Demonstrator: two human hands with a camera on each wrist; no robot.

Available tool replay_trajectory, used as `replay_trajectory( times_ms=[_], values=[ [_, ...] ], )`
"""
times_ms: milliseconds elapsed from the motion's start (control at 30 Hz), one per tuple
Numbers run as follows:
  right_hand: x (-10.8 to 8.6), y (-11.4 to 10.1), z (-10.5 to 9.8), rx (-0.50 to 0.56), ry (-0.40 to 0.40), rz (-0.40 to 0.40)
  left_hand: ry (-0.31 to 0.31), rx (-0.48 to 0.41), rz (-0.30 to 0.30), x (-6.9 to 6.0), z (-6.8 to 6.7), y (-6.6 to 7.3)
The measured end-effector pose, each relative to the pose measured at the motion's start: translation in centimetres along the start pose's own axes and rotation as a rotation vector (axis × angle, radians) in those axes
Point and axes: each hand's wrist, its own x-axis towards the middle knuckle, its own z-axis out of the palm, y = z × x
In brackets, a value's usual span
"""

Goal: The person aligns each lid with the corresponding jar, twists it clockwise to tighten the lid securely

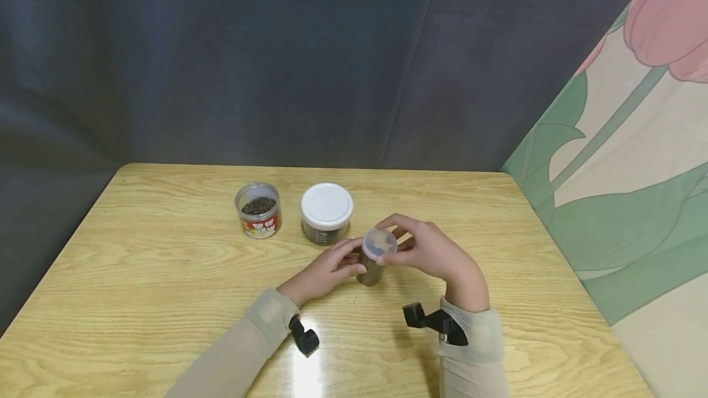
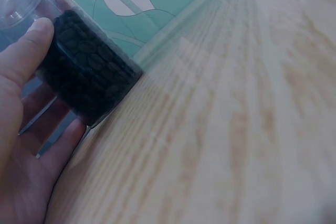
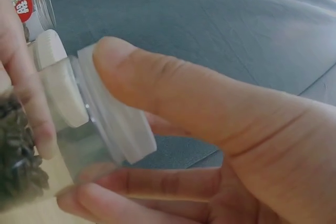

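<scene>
A clear plastic jar [image 1: 371, 271] stands upright on the table, partly filled with dark beans [image 2: 86, 59] that look like coffee beans. My left hand [image 1: 326, 270] grips the jar's side, with the thumb in front and the fingers behind, as the left wrist view shows. On top of the jar sits a translucent lid [image 3: 123, 121]. My right hand [image 1: 434, 249] pinches this lid from the right, its thumb [image 3: 118, 64] against the lid's edge and its fingers on the opposite side. Whether the lid is tight or loose I cannot tell.
Behind the left hand stands a wide jar with a white lid [image 1: 327, 204]. To its left is an open clear canister [image 1: 261, 226] with a red label and dark brown pieces inside. A dark curtain [image 1: 276, 66] hangs behind the wooden table [image 1: 155, 275].
</scene>
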Motion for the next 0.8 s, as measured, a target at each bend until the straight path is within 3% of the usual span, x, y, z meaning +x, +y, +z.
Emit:
replay_trajectory(
  times_ms=[200, 433, 567, 700, 800],
  values=[
    [0.2, -0.4, 0.3, -0.039, 0.060, 0.038, 0.001, 0.003, 0.019, -0.1, 0.0, 0.2],
    [0.6, -0.7, 0.8, -0.102, 0.117, 0.042, 0.016, 0.034, 0.003, -0.1, 0.0, 0.2],
    [0.5, -0.4, 1.1, -0.087, 0.130, 0.049, 0.014, 0.053, 0.007, -0.1, 0.0, 0.2],
    [0.1, 0.4, 1.6, -0.058, 0.147, 0.018, 0.015, 0.062, 0.011, 0.0, 0.1, 0.1],
    [-0.1, 1.3, 2.2, -0.025, 0.180, -0.048, 0.018, 0.053, 0.011, -0.1, 0.1, 0.2]
  ],
)
